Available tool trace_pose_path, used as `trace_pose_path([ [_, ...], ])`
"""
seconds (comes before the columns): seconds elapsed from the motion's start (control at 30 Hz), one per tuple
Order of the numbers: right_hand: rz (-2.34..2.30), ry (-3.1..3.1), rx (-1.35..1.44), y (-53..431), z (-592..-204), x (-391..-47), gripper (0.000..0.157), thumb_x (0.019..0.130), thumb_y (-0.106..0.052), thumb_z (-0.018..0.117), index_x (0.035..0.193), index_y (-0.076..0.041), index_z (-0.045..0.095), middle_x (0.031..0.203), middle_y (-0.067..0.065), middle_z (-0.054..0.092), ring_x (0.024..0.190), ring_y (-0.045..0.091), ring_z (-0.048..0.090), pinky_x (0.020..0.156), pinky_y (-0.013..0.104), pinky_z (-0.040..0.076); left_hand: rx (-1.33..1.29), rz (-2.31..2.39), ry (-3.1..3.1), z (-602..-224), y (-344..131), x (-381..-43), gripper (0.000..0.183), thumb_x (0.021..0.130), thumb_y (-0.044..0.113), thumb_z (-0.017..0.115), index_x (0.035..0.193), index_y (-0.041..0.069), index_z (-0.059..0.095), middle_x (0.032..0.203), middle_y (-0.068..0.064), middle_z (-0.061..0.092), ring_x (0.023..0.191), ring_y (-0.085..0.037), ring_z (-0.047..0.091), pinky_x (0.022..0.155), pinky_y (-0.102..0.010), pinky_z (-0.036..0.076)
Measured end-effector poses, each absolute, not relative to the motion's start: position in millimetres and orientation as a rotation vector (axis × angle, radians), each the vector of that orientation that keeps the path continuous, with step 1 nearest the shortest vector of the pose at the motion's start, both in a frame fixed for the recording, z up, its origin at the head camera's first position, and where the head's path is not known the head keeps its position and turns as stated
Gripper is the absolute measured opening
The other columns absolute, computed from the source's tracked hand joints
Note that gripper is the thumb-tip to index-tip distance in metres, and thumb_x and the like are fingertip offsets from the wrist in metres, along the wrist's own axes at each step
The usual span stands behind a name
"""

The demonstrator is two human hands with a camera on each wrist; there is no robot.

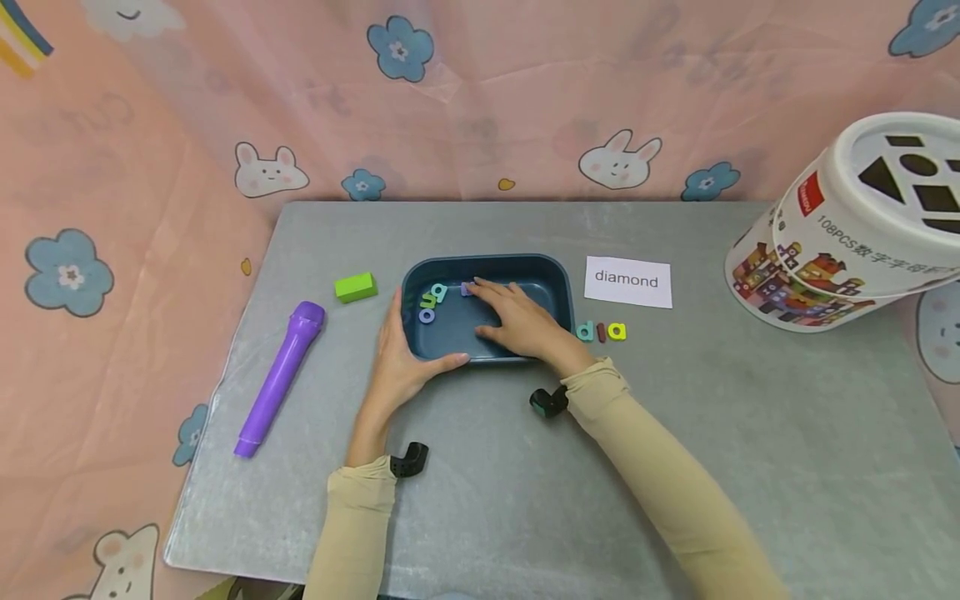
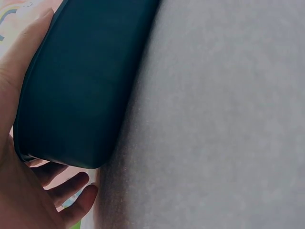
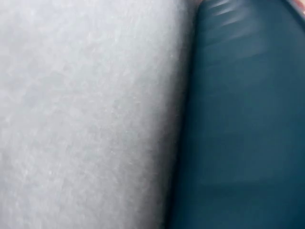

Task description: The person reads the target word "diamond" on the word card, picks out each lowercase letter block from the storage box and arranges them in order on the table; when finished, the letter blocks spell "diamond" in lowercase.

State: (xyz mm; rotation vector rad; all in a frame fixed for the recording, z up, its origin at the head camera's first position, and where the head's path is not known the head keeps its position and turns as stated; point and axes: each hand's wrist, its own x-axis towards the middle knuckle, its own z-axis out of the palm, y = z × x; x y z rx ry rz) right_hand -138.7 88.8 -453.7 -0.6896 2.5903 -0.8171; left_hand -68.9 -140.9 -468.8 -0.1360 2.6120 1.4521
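A dark blue tray [image 1: 528,273] sits on the tabletop [image 1: 480,500], nearer its back edge than its front, with its long sides roughly parallel to that back edge. Inside, a purple letter [image 1: 465,289] lies towards the tray's back wall, at the fingertips of the right hand [image 1: 525,323]. That hand reaches in over the front right corner, so the letter lies ahead and to the left of its palm. Its grip looks released: the fingers are extended and the thumb stands apart. They hide part of the letter, so I cannot tell which way its long axis runs. The right hand is the nearer one.

The left hand [image 1: 396,362] grasps the tray's front left corner, thumb along the front rim, fingers around the left end. Between it and the purple letter lie a teal letter [image 1: 439,292], a green letter [image 1: 428,301] and a purple ring-shaped letter [image 1: 427,316]. Just beyond the tray's right end, three letters [image 1: 617,332] stand in a row below the "diamond" card [image 1: 628,287].
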Motion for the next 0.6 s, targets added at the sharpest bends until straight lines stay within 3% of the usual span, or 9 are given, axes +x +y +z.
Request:
trace_pose_path([
  [0.17,-0.765,2.616,-0.721,86.3,-453.8,-139.1,0.069,0.103,-0.024,0.072,0.165,-0.016,0.041,0.169,0.011,0.041,0.143,0.038,0.045,0.116,0.059,0.043,-0.136,1.461,2.606,-468.4,-140.4,-68.6,0.140,0.074,0.052,0.095,0.172,0.028,-0.002,0.180,-0.006,0.004,0.166,-0.035,0.007,0.129,-0.066,0.019],
  [0.33,-0.778,2.652,-0.685,85.3,-453.7,-138.5,0.050,0.102,-0.016,0.073,0.150,-0.011,0.059,0.139,0.012,0.059,0.121,0.031,0.059,0.105,0.051,0.051,-0.142,1.462,2.601,-467.5,-140.8,-67.9,0.140,0.074,0.051,0.095,0.172,0.032,-0.004,0.180,-0.006,0.003,0.166,-0.034,0.007,0.129,-0.066,0.019],
  [0.47,-0.779,2.642,-0.656,85.5,-453.8,-137.4,0.039,0.102,-0.013,0.072,0.140,-0.010,0.066,0.126,0.012,0.062,0.108,0.028,0.062,0.097,0.048,0.054,-0.147,1.457,2.601,-467.2,-140.9,-67.9,0.141,0.074,0.052,0.095,0.172,0.033,-0.004,0.180,-0.005,0.004,0.166,-0.034,0.008,0.129,-0.065,0.020],
  [0.6,-0.819,2.620,-0.667,87.0,-452.9,-135.1,0.036,0.104,-0.013,0.068,0.140,-0.009,0.066,0.123,0.013,0.060,0.101,0.027,0.061,0.092,0.045,0.054,-0.147,1.454,2.602,-467.7,-140.6,-67.9,0.141,0.074,0.052,0.096,0.172,0.033,-0.004,0.180,-0.005,0.004,0.166,-0.033,0.008,0.129,-0.065,0.019],
])
